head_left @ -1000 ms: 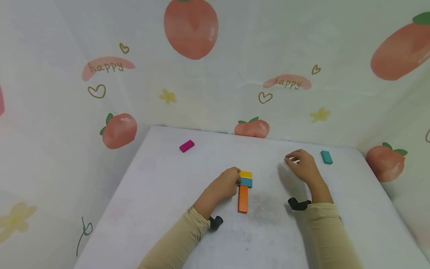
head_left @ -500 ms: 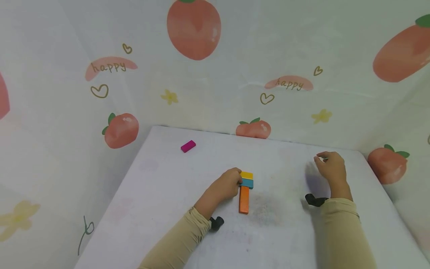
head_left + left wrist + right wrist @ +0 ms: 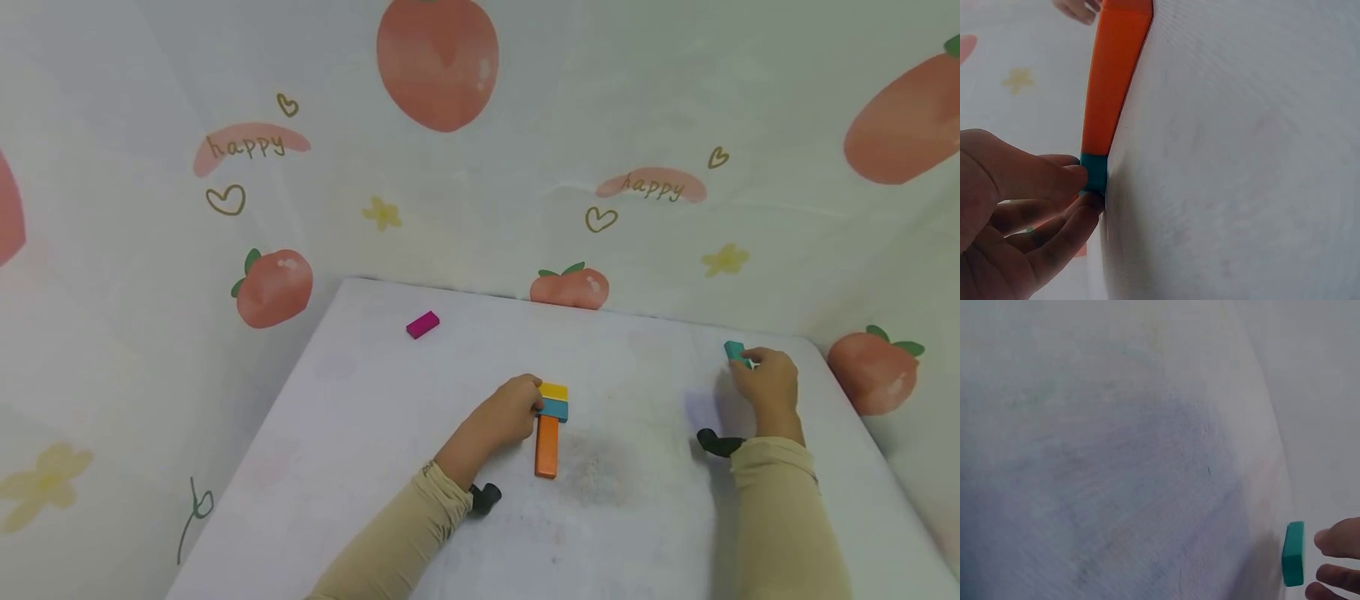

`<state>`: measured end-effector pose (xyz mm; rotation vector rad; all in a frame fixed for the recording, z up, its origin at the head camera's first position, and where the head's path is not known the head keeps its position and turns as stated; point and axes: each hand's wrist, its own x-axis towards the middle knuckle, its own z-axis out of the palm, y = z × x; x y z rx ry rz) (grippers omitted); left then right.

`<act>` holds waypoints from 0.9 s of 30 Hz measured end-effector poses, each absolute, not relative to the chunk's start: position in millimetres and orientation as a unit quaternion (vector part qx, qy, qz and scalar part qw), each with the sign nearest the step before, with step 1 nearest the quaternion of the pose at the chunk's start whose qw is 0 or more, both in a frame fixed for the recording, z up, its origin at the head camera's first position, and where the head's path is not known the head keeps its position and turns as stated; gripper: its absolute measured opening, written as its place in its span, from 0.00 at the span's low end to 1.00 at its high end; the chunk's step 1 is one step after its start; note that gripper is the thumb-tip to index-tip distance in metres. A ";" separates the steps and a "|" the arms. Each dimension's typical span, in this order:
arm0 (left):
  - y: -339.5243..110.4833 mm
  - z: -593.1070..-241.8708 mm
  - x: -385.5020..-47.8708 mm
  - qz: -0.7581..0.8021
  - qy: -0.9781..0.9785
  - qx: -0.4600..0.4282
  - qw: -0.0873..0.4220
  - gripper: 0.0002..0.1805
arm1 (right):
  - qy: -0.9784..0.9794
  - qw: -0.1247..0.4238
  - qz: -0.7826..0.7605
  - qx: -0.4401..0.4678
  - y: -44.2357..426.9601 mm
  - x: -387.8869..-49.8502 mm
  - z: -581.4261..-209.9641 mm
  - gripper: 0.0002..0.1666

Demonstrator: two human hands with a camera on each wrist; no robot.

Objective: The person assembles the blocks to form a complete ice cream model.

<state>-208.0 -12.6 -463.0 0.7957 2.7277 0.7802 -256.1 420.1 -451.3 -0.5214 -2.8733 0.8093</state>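
Observation:
The left hand (image 3: 502, 417) pinches the left end of the blue block (image 3: 553, 409) between thumb and fingers, as the left wrist view shows on the same blue block (image 3: 1095, 173). Against its far side lies a yellow block (image 3: 555, 392), and an orange block (image 3: 547, 447) extends from its near side. At the table's far right, the right hand (image 3: 772, 387) is beside a teal block (image 3: 736, 352). In the right wrist view its spread fingers stand just off the teal block (image 3: 1294, 554), with a visible gap.
A magenta block (image 3: 423, 325) lies near the back left of the white table (image 3: 637, 533). Behind the table's back edge hangs a patterned cloth (image 3: 480, 192). A black wrist device sits at each sleeve's cuff.
Over the last second the right hand has moved rightward to the teal block. The left hand has stayed at the blue block. The view has shifted slightly.

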 end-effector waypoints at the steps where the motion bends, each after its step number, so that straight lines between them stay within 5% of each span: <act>1: -12.7 -464.0 -207.9 0.263 0.921 0.270 0.097 0.11 | -0.946 0.051 0.267 -0.176 420.9 -256.0 -451.5 0.30; 27: -12.8 -466.8 -209.0 0.260 0.922 0.270 0.092 0.12 | -0.952 0.031 0.250 -0.172 432.0 -265.7 -454.1 0.27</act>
